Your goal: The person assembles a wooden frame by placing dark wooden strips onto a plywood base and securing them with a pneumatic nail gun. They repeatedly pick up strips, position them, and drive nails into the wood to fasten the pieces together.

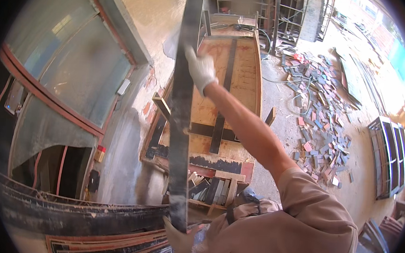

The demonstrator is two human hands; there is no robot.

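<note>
A long, dark, flat board (182, 120) stands steeply in front of me, running from the top of the view almost to the bottom. My right hand (199, 70), in a white work glove, reaches far out and grips the board's right edge high up. Near its lower end my left hand (178, 240), also gloved, closes around the board; part of this hand is cut off by my clothing. Behind the board lies a wooden work table (250, 78) with a raised rim. On the table, a long dark strip (227, 90) meets a dark cross strip (202, 129).
A wooden box (231, 176) of short offcuts is at the table's near end. Many small dark and reddish pieces (318, 116) litter the floor at right, near a black metal rack (388, 158). Left are a glazed window frame (75, 61) and stacked long boards (88, 219).
</note>
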